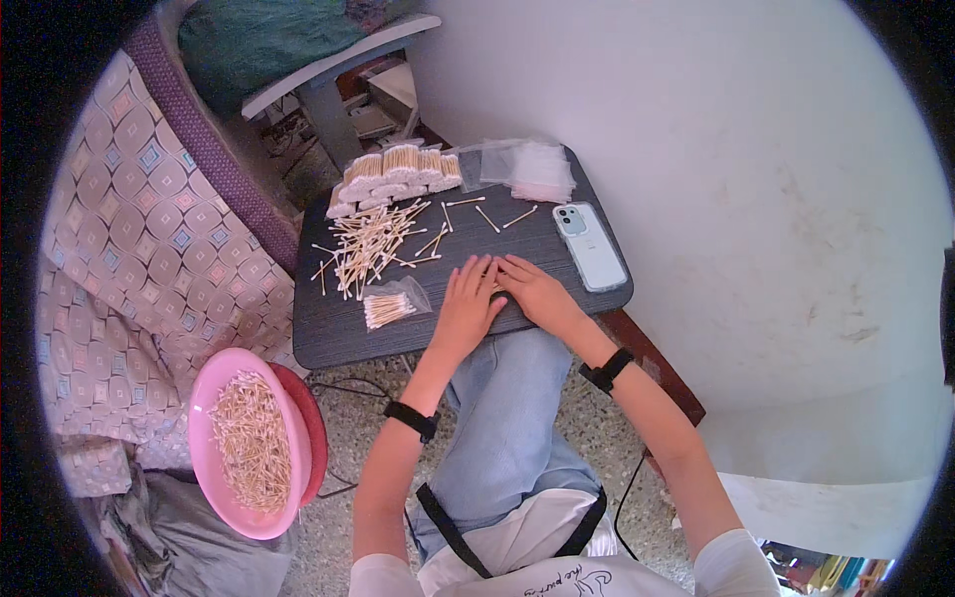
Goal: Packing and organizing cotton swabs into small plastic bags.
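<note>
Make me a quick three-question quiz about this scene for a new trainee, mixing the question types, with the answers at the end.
1. Multiple choice: Which thing lies near the right edge of the black table?
(a) scissors
(b) a phone
(c) a drinking cup

2. True or false: The pink basin stands on top of the table.

3. Fill in the blank: The small clear bag with cotton swabs in it lies closer to the person's ____ hand.

Key:
1. (b)
2. False: the pink basin is off the table, to the person's left.
3. Left: the left hand is the nearer one.
</note>
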Tool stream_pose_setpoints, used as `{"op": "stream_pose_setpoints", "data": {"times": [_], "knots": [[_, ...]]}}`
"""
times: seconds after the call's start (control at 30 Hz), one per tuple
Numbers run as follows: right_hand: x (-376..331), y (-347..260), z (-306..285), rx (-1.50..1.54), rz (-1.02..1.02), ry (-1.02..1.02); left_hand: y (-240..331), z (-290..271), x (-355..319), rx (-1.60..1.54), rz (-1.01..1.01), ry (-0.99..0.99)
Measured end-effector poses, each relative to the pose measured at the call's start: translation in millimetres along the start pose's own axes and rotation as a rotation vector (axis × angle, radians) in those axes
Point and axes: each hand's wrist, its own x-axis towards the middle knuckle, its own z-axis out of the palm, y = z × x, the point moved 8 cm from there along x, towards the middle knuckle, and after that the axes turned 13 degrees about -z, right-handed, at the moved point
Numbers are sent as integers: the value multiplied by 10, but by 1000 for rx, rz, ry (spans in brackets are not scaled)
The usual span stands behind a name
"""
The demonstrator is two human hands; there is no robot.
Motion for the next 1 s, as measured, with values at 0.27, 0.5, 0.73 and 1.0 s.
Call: {"op": "stream_pose_setpoints", "data": {"times": [0.27,0.5,0.73,1.0], "knots": [[13,-56,-87,35,6,46,-236,121,-75,-199,-118,-209],[52,-19,-40,-15,5,48,-232,158,20,-145,-100,-215],[79,-108,-72,-121,-44,40,-168,105,-24,-18,-94,-163],[-162,-266,1,-101,-32,-50,-23,93,-312,148,-2,-109]]}}
